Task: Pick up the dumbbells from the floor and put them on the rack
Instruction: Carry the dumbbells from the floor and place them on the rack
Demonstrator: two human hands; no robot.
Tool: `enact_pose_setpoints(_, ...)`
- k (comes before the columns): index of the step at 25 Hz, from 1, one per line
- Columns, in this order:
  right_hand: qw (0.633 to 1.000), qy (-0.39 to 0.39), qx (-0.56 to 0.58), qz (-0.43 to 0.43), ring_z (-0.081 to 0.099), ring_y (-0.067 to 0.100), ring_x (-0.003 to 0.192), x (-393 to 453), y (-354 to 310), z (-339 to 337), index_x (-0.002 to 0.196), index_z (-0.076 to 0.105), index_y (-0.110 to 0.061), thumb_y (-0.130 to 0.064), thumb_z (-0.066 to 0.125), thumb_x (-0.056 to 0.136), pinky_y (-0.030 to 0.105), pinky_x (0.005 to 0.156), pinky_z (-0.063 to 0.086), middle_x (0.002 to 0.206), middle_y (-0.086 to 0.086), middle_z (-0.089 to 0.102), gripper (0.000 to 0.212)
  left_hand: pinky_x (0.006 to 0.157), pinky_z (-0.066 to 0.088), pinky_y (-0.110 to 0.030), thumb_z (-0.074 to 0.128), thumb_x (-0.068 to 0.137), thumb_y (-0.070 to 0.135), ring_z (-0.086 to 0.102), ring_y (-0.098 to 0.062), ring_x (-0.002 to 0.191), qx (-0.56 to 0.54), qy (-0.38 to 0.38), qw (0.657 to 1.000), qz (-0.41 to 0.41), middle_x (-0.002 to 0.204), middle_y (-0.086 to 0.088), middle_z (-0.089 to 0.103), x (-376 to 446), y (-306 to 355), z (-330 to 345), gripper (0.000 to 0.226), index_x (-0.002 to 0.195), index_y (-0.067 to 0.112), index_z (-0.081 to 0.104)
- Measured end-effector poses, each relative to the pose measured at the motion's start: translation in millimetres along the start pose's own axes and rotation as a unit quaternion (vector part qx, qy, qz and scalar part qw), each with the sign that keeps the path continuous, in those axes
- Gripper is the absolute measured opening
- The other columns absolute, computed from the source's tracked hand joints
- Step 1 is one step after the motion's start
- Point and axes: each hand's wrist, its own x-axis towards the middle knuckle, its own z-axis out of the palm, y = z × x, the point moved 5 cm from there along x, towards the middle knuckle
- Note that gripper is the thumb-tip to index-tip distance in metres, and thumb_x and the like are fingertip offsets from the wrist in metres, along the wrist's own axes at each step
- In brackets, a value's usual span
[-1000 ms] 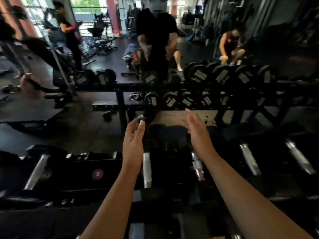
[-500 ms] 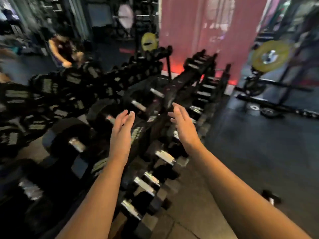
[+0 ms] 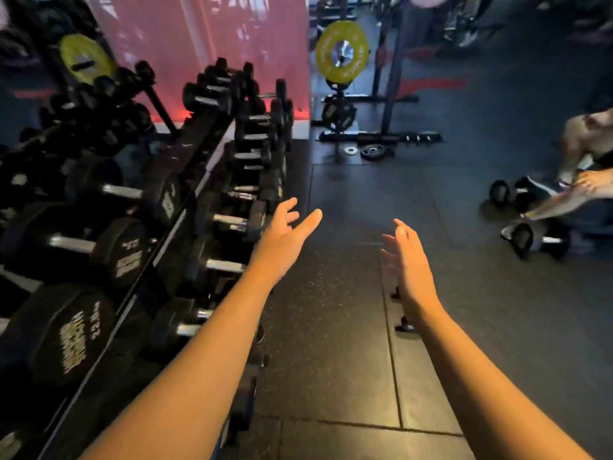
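A long black dumbbell rack (image 3: pixel 185 167) runs along the left, loaded on two tiers with black dumbbells (image 3: pixel 99 250) with silver handles. My left hand (image 3: pixel 285 237) is stretched forward, empty, fingers spread, just right of the rack's lower tier. My right hand (image 3: pixel 406 263) is also out in front, empty and open, over the dark rubber floor (image 3: pixel 331 327). Small dark pieces, partly hidden, lie on the floor behind my right wrist (image 3: pixel 403 327). Two black dumbbells (image 3: pixel 534 237) lie on the floor at the far right.
A person (image 3: pixel 587 167) sits low at the right edge next to the floor dumbbells. A yellow weight plate (image 3: pixel 341 51) hangs on a stand ahead, with small plates (image 3: pixel 373 151) on the floor. A pink wall panel (image 3: pixel 215 44) stands behind the rack.
My view has swung right, from facing the rack to looking along it and over the floor. Both hands stay raised, open and empty throughout.
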Motion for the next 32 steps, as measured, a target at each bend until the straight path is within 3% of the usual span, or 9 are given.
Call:
enact_pose_setpoints(5,0.991,0.121,0.014,0.052,0.056,0.022,0.134,43,49,-81,0.145,0.05,-0.031,-0.057,0.046,0.095,0.044,0.114,0.041,0.146,0.002,0.057,0.057,0.106,0.04,-0.035,0.065,0.092,0.056,0.045,-0.022,0.142,0.05,-0.121,0.991,0.034,0.158,-0.002,0.043,90,17,115,0.077,0.158,0.031,0.034)
enact_pose_setpoints(9,0.971,0.212,0.023,0.113,0.058,0.028,0.129,83,106,-163,0.143,0.049,-0.033,-0.05,0.047,0.103,0.042,0.108,0.044,0.145,0.004,0.056,0.043,0.11,0.039,-0.039,0.069,0.09,0.055,0.043,-0.023,0.144,0.107,-0.21,0.971,0.037,0.16,-0.001,0.04,155,11,229,0.083,0.159,0.034,0.028)
enact_pose_setpoints(14,0.939,0.277,0.047,0.197,0.056,0.03,0.129,140,185,-244,0.149,0.045,-0.02,-0.035,0.04,0.109,0.027,0.085,0.044,0.146,0.01,0.055,0.043,0.111,0.04,-0.046,0.077,0.087,0.047,0.043,-0.029,0.145,0.207,-0.287,0.935,0.001,0.163,0.0,0.037,238,-31,357,0.094,0.16,0.043,0.017)
enact_pose_setpoints(16,0.925,0.299,0.053,0.229,0.053,0.029,0.134,163,219,-266,0.15,0.044,-0.019,-0.035,0.04,0.109,0.024,0.085,0.045,0.147,0.011,0.053,0.045,0.112,0.039,-0.047,0.078,0.087,0.044,0.043,-0.029,0.144,0.254,-0.301,0.919,-0.004,0.163,0.0,0.037,275,-53,397,0.098,0.161,0.043,0.014)
enact_pose_setpoints(18,0.914,0.315,0.057,0.25,0.052,0.028,0.136,175,243,-280,0.151,0.043,-0.022,-0.039,0.041,0.108,0.031,0.096,0.046,0.149,0.009,0.052,0.046,0.112,0.037,-0.048,0.079,0.087,0.043,0.043,-0.029,0.145,0.287,-0.315,0.905,-0.006,0.163,0.0,0.037,301,-68,424,0.101,0.162,0.041,0.012)
enact_pose_setpoints(20,0.897,0.341,0.054,0.275,0.052,0.027,0.136,196,280,-295,0.15,0.042,-0.031,-0.05,0.042,0.105,0.044,0.113,0.04,0.15,0.005,0.052,0.049,0.114,0.036,-0.05,0.079,0.086,0.043,0.041,-0.029,0.147,0.322,-0.334,0.886,-0.009,0.164,-0.002,0.036,339,-94,464,0.103,0.163,0.039,0.011)
enact_pose_setpoints(23,0.871,0.359,0.05,0.331,0.052,0.025,0.134,236,339,-301,0.148,0.042,-0.041,-0.067,0.041,0.094,0.054,0.116,0.037,0.147,-0.007,0.051,0.06,0.115,0.037,-0.052,0.08,0.085,0.044,0.038,-0.029,0.148,0.354,-0.381,0.854,-0.007,0.164,-0.005,0.035,394,-146,528,0.103,0.162,0.038,0.012)
enact_pose_setpoints(27,0.837,0.401,0.09,0.36,0.052,0.021,0.127,290,424,-299,0.153,0.039,-0.033,-0.052,0.043,0.104,0.045,0.115,0.038,0.133,-0.01,0.046,0.053,0.115,0.037,-0.052,0.08,0.085,0.045,0.037,-0.032,0.148,0.394,-0.439,0.807,0.002,0.165,-0.008,0.033,455,-230,605,0.103,0.163,0.032,0.015)
enact_pose_setpoints(32,0.784,0.437,0.11,0.428,0.05,0.016,0.122,331,594,-293,0.157,0.036,-0.027,-0.048,0.049,0.103,0.032,0.106,0.036,0.132,-0.002,0.048,0.059,0.112,0.037,-0.048,0.08,0.082,0.05,0.038,-0.031,0.148,0.481,-0.473,0.738,0.011,0.166,-0.007,0.031,513,-394,677,0.105,0.163,0.031,0.016)
